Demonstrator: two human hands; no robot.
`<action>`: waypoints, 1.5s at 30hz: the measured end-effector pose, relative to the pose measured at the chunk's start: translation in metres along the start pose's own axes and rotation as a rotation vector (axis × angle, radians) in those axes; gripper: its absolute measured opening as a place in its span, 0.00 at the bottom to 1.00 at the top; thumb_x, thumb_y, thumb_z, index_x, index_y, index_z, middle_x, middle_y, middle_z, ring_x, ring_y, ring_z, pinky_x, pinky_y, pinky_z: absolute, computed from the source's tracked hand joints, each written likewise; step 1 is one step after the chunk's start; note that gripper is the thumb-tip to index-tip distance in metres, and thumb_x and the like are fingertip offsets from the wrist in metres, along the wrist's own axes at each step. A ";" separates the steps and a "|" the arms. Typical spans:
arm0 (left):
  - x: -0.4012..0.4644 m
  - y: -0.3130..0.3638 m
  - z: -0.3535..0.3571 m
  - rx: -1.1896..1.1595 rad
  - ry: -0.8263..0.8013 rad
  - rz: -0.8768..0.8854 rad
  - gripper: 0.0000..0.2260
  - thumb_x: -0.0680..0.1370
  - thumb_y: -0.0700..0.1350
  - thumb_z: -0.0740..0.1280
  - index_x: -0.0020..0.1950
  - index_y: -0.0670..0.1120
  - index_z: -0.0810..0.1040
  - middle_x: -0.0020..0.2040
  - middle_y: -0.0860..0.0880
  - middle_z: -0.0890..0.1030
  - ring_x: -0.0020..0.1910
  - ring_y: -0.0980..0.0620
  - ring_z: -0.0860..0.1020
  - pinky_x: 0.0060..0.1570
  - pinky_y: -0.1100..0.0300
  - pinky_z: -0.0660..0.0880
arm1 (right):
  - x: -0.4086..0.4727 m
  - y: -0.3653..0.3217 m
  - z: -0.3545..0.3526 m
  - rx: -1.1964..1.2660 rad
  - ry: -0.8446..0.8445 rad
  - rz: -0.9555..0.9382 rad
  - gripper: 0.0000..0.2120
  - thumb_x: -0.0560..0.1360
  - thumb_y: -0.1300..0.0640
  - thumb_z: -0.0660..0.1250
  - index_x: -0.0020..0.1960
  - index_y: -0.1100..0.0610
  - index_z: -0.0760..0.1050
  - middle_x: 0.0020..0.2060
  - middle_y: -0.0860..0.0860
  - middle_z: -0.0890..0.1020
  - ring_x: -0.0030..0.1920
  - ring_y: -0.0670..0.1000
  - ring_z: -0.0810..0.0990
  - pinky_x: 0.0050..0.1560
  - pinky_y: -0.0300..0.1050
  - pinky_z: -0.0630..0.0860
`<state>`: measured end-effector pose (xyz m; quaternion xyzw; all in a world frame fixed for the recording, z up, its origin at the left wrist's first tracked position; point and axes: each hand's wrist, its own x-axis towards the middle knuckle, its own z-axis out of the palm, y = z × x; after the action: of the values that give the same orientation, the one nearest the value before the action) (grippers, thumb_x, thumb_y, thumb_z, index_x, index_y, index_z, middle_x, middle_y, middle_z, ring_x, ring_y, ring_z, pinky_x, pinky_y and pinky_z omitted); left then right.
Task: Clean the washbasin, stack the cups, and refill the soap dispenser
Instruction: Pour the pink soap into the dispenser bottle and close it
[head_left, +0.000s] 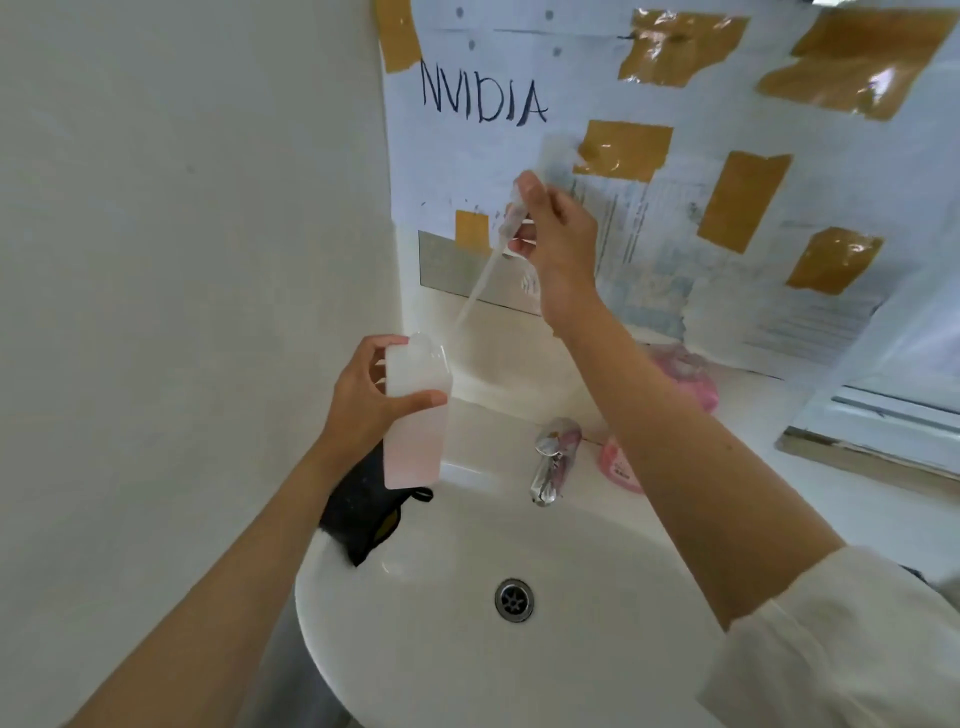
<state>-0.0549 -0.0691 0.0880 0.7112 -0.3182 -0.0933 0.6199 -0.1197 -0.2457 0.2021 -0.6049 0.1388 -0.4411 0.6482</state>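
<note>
1. Here, the left hand (363, 395) grips a translucent soap bottle (415, 415) above the washbasin (415, 649).
2. The right hand (550, 239) pinches the blurred pump (511, 218) above it, its tube (478, 286) reaching the bottle's mouth.
3. A black cloth (363, 509) lies partly hidden under the left wrist.

White washbasin (467, 649), oval bowl, round metal drain (514, 600) at bottom of bowl. Chrome tap (551, 460) stands on back rim, spout points to bowl. Black cloth (363, 512) lies on left rim, one corner hangs into bowl. Pink soap pouch (618, 462) lies on rim just right of tap, partly hidden behind arm. White ledge (753, 405) behind basin along wall; pink crumpled bag (685, 371) lies on it, to right of tap and further back.
</note>
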 end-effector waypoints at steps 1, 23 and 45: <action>-0.005 0.003 0.002 0.003 -0.004 0.004 0.28 0.62 0.40 0.78 0.56 0.52 0.69 0.55 0.49 0.76 0.53 0.49 0.76 0.44 0.62 0.76 | -0.003 -0.008 -0.001 0.028 0.003 -0.012 0.07 0.76 0.53 0.66 0.41 0.56 0.75 0.36 0.53 0.78 0.35 0.49 0.77 0.34 0.37 0.74; -0.038 0.053 0.041 0.007 -0.010 0.072 0.31 0.63 0.41 0.78 0.60 0.55 0.68 0.50 0.57 0.74 0.47 0.61 0.75 0.37 0.72 0.75 | -0.033 -0.064 -0.023 -0.112 -0.195 -0.254 0.04 0.76 0.58 0.66 0.48 0.58 0.76 0.37 0.52 0.77 0.37 0.50 0.78 0.37 0.40 0.79; -0.027 0.090 0.055 -0.115 -0.101 0.144 0.33 0.62 0.41 0.79 0.60 0.55 0.66 0.52 0.53 0.76 0.48 0.58 0.77 0.37 0.72 0.75 | -0.071 -0.034 -0.046 -0.584 -0.446 -0.031 0.14 0.72 0.47 0.69 0.46 0.54 0.68 0.41 0.45 0.72 0.43 0.45 0.72 0.47 0.42 0.70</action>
<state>-0.1348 -0.1017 0.1539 0.6439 -0.3936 -0.1024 0.6481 -0.2070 -0.2196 0.1970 -0.8479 0.1052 -0.2498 0.4557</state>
